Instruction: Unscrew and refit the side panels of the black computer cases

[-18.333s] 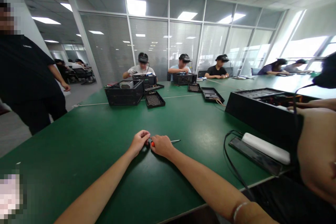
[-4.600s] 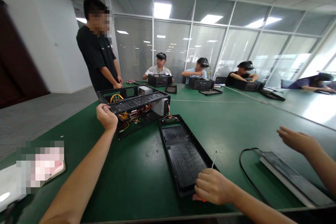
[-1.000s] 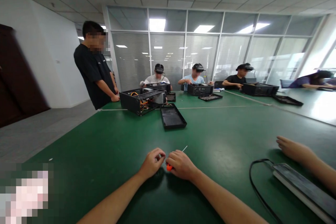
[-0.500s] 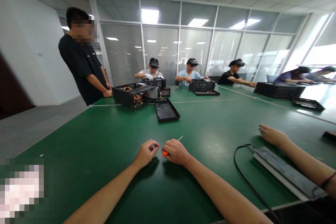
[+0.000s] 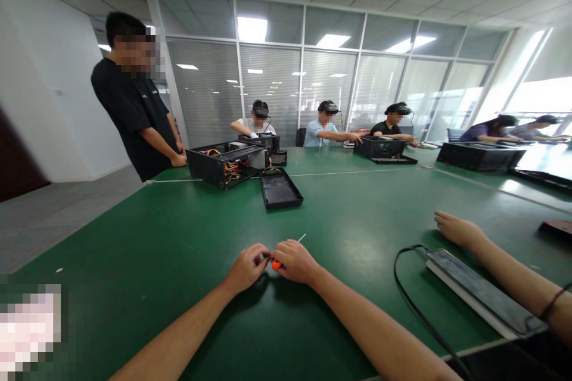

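Both my hands rest together on the green table (image 5: 179, 250) in front of me. My right hand (image 5: 295, 262) is closed around a small screwdriver (image 5: 286, 253) with an orange handle; its thin metal shaft sticks out toward the far right. My left hand (image 5: 246, 267) is curled, its fingertips touching the orange end of the handle. An open black computer case (image 5: 226, 163) with coloured wires stands far off at the left back, and its black side panel (image 5: 279, 188) lies flat beside it.
A person in black (image 5: 134, 107) stands at the table's left end. Several seated people work on black cases along the far side. A neighbour's hand (image 5: 458, 230) lies at my right beside a flat dark device (image 5: 478, 289) with a black cable (image 5: 404, 292).
The hands stay together on the screwdriver, as they were one second ago. The view has shifted slightly. A seated person at the back has reached an arm out toward a case.
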Tool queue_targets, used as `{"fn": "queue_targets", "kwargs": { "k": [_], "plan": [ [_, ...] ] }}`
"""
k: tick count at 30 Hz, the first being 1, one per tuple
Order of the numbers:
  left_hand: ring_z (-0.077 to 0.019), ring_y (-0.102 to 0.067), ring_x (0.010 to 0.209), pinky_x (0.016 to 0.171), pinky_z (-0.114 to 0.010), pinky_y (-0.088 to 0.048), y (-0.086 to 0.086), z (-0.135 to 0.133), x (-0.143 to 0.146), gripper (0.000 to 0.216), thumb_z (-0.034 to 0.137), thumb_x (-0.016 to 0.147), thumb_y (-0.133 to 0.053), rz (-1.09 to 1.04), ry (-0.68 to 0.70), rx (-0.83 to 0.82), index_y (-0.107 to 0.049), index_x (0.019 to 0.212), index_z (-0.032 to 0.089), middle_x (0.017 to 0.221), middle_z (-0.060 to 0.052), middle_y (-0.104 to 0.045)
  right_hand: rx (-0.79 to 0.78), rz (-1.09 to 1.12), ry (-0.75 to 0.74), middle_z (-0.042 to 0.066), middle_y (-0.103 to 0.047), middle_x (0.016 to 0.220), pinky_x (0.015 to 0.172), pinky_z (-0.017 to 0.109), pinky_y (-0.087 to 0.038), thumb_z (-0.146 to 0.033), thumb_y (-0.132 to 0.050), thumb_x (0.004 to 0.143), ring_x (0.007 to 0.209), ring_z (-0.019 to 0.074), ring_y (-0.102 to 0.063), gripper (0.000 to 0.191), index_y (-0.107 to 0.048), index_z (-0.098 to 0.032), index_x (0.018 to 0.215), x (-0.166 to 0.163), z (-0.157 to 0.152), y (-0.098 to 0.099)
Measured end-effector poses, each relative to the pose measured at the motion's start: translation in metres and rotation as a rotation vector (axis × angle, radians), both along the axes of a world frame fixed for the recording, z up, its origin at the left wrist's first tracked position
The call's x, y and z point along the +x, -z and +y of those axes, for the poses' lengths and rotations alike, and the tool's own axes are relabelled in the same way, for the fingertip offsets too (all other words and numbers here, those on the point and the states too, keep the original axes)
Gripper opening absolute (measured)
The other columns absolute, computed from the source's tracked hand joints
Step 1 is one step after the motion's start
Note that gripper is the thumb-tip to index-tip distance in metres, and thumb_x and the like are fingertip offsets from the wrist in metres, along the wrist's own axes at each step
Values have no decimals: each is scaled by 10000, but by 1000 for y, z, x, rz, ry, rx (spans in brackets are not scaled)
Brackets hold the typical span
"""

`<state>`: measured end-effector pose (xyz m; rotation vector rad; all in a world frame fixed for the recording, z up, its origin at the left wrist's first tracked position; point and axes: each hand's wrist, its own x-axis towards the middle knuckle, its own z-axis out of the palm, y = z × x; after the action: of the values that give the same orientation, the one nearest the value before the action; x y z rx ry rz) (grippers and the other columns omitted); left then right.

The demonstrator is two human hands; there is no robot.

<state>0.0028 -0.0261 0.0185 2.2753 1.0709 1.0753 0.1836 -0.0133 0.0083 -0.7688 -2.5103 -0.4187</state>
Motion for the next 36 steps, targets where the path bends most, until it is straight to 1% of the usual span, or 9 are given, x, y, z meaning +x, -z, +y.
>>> {"fn": "queue_targets", "kwargs": {
  "k": [10, 22, 28, 36],
  "plan": [
    [-126, -474, 613, 588, -229, -384, -4, -3, 2, 154, 279, 757, -481, -14, 2, -19, -591, 730, 176, 719, -36, -556, 3, 4, -4, 34, -524, 760, 634, 278, -297, -268, -455, 803, 702, 142, -434, 134, -537, -165, 829, 1, 1, 1],
    [-111, -468, 581, 566, -217, -376, 1, 0, 1, 130, 249, 760, -480, -4, 2, -1, -584, 738, 175, 723, -28, -558, -3, -12, 2, 38, -533, 769, 641, 279, -307, -269, -462, 797, 712, 146, -446, 135, -541, -168, 839, 1, 0, 1],
    [-107, -464, 582, 566, -212, -381, 0, -1, 0, 116, 217, 759, -475, 12, 11, 22, -579, 734, 173, 722, -26, -549, -10, -10, -8, 42, -533, 766, 640, 281, -305, -266, -456, 800, 710, 148, -443, 133, -538, -166, 832, 1, 0, -1],
    [-110, -466, 586, 561, -212, -382, -1, -2, 1, 120, 223, 760, -479, 8, 8, 19, -583, 730, 172, 712, -27, -544, -5, -14, 0, 36, -534, 767, 635, 282, -301, -272, -465, 789, 706, 149, -438, 130, -533, -169, 830, 1, 0, 0]
  ]
}}
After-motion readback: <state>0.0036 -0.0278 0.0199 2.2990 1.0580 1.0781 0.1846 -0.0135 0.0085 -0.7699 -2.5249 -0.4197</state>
